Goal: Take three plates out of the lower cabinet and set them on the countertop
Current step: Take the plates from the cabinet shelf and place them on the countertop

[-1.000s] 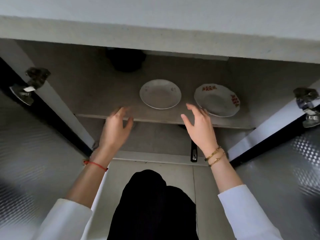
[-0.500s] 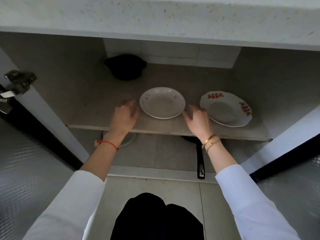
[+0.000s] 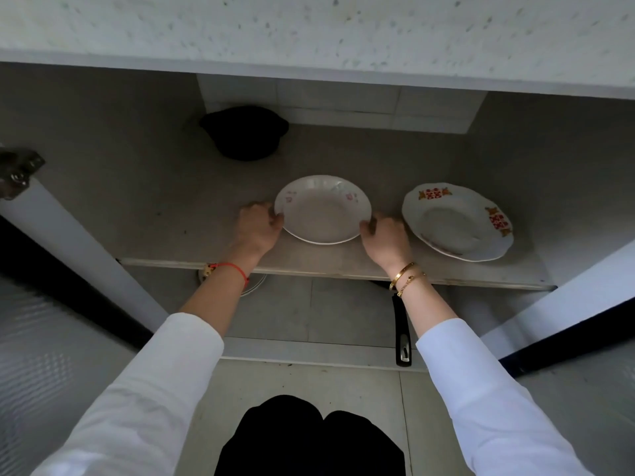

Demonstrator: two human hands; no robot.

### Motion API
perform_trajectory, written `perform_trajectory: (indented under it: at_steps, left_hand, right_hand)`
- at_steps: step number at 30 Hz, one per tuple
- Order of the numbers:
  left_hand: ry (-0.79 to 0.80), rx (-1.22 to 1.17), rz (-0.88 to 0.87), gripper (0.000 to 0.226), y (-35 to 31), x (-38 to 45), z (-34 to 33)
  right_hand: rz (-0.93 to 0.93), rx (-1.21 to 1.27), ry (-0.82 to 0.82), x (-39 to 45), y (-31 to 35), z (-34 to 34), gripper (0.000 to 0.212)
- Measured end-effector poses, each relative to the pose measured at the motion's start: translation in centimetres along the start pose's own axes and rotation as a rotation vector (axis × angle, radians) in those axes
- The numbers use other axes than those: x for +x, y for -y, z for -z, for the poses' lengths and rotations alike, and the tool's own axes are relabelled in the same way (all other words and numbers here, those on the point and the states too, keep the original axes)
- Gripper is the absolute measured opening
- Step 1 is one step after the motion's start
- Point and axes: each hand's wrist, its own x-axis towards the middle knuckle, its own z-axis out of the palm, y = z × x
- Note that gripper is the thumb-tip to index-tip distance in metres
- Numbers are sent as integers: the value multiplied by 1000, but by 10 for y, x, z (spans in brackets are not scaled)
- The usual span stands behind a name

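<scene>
Between your two hands sits one white plate with faint pink flowers (image 3: 323, 209) on the shelf (image 3: 154, 214); your left hand (image 3: 257, 228) and right hand (image 3: 386, 240) grip its opposite rims. Just right of your right hand lies a second plate (image 3: 457, 221), scalloped, with red-and-gold emblems.
</scene>
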Motion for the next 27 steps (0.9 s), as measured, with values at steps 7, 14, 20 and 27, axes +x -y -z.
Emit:
perform_trajectory:
  at_steps: [7,14,20,27]
  left_hand:
    - [21,-13,-16,19,-3,-11,4]
    - [-63,-155,-21,13,3,-60,10]
    - [-115,-210,-69,17,10,-107,23]
    - [-178,-244,-74,22,18,-159,37]
  right_hand:
    - [-24,187,-22,-8,-3,-2,23]
    - [74,280,-100,-54,-7,3,16]
    - [98,347,-115,-98,-6,12,21]
    - [105,382,-126,-150,-8,11,25]
